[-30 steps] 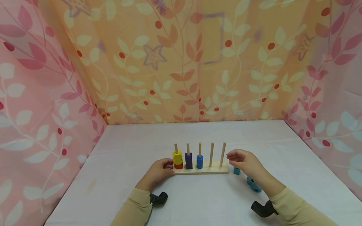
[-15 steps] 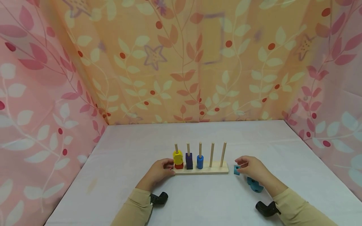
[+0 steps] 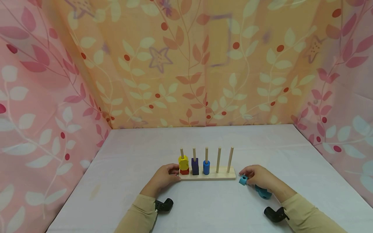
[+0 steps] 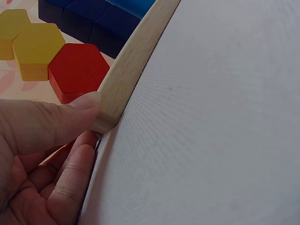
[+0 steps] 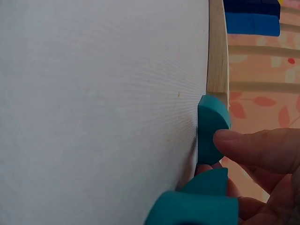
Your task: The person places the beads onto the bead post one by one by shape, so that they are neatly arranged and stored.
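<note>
A wooden peg board (image 3: 217, 176) with a row of upright pegs stands on the white table. My left hand (image 3: 163, 176) grips its left end, the thumb (image 4: 56, 119) against the wood in the left wrist view. Yellow hexagonal blocks (image 3: 183, 162) sit above a red block (image 3: 184, 172) on the leftmost peg. Dark blue blocks (image 3: 195, 166) and bright blue blocks (image 3: 206, 167) fill the following two pegs; the two right pegs are bare. Right of the board, my right hand (image 3: 259, 177) pinches a small teal block (image 3: 243, 180), its thumb on the curved side (image 5: 213, 126); the other fingers are partly hidden.
More teal blocks (image 3: 263, 193) lie on the table under the right wrist, near in the right wrist view (image 5: 197, 208). Black wrist cameras (image 3: 164, 205) hang below both sleeves. Floral cloth walls (image 3: 157, 81) enclose the table's back and sides.
My right hand has come down and right from beside the last peg to the small teal block and now pinches it; the block has tilted. My left hand stays on the board.
</note>
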`<state>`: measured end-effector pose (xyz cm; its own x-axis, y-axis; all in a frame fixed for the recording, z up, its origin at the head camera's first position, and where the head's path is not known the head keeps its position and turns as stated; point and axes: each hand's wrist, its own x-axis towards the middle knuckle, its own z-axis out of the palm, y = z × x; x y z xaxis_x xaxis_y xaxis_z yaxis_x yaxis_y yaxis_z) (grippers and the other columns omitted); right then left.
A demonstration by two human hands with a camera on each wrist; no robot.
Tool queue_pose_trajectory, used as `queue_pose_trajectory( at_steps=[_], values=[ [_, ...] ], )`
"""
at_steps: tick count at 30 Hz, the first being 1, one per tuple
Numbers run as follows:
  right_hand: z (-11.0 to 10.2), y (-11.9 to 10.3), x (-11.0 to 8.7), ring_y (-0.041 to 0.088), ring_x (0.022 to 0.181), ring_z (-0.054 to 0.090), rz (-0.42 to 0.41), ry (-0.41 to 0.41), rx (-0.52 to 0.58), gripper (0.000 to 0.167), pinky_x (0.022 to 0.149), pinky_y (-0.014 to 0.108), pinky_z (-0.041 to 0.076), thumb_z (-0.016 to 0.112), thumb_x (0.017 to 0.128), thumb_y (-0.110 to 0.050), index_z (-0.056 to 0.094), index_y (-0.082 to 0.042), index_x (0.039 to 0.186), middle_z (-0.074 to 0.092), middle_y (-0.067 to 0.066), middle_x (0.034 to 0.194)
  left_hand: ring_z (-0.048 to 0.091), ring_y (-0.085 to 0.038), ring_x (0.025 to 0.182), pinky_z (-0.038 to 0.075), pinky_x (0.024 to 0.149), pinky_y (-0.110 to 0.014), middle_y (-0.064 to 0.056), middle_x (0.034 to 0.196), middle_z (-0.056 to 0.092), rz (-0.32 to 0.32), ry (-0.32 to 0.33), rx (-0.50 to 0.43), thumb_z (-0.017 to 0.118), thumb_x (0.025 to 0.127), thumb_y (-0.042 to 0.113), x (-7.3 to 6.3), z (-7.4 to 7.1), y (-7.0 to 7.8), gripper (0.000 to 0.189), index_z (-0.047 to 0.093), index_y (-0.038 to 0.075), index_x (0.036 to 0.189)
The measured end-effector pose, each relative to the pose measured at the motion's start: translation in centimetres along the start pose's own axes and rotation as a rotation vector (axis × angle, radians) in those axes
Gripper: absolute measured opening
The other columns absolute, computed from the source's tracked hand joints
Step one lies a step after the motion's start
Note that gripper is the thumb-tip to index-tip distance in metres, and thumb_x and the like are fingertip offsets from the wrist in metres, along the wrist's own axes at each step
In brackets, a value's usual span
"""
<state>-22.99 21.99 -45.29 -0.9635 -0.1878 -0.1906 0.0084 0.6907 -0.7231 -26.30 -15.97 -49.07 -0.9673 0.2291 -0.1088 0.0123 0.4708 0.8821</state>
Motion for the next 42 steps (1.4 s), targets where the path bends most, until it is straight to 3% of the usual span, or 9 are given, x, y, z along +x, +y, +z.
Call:
queue_pose_trajectory(
  at_steps=[10,18,26,35,38,42],
  values=[
    [0.2,0.1,0.2,0.020,0.075,0.047,0.000,0.000,-0.040,0.017,0.062,0.031,0.038,0.070,0.074,-0.003,0.064,-0.011,0.087,0.054,0.003,0.080,0.056,-0.015,0.094,0.046,0.086,-0.037,0.000,0.102,0.063,-0.019,0.003,0.007,0.075,0.074,0.010,0.0,0.1,0.0,0.045,0.060,0.010,0.116],
    [-1.4,-1.1,-0.1,0.019,0.076,0.049,0.012,0.012,-0.005,0.017,0.062,0.031,0.042,0.070,0.078,-0.015,0.061,-0.010,0.091,0.056,0.003,0.084,0.056,-0.016,0.094,0.046,0.086,-0.037,-0.001,0.102,0.063,-0.019,0.008,0.005,0.075,0.074,0.009,0.0,0.2,0.1,0.045,0.060,0.010,0.116],
    [-3.8,-3.1,-0.3,0.022,0.091,0.057,-0.091,0.073,0.070,0.028,0.080,0.039,0.048,0.064,0.086,-0.021,0.060,-0.004,0.107,0.062,0.005,0.096,0.056,-0.016,0.094,0.045,0.086,-0.037,-0.001,0.102,0.063,-0.027,0.017,0.010,0.075,0.073,0.009,-0.1,0.2,0.1,0.044,0.060,0.010,0.115],
    [-5.6,-6.2,-0.2,0.029,0.100,0.059,-0.214,0.177,0.142,0.037,0.090,0.051,0.042,0.060,0.089,-0.025,0.056,0.000,0.115,0.063,0.014,0.107,0.056,-0.016,0.093,0.045,0.087,-0.039,-0.001,0.102,0.062,-0.025,0.016,0.004,0.075,0.073,0.009,-0.1,0.1,0.1,0.044,0.060,0.010,0.115],
    [-5.7,-7.1,0.1,0.026,0.099,0.060,-0.272,0.219,0.181,0.036,0.089,0.044,0.044,0.060,0.088,-0.023,0.056,0.000,0.115,0.062,0.015,0.107,0.056,-0.016,0.093,0.045,0.087,-0.039,-0.001,0.102,0.062,-0.023,0.015,0.008,0.075,0.073,0.009,-0.1,0.0,0.1,0.044,0.060,0.010,0.115],
    [-5.3,-8.4,0.4,0.016,0.092,0.062,-0.351,0.251,0.238,0.034,0.083,0.026,0.047,0.062,0.088,-0.020,0.056,0.001,0.114,0.061,0.015,0.105,0.056,-0.016,0.094,0.045,0.087,-0.039,-0.001,0.102,0.062,-0.023,0.014,0.008,0.075,0.073,0.009,-0.1,0.1,0.1,0.045,0.060,0.010,0.115]
  ],
)
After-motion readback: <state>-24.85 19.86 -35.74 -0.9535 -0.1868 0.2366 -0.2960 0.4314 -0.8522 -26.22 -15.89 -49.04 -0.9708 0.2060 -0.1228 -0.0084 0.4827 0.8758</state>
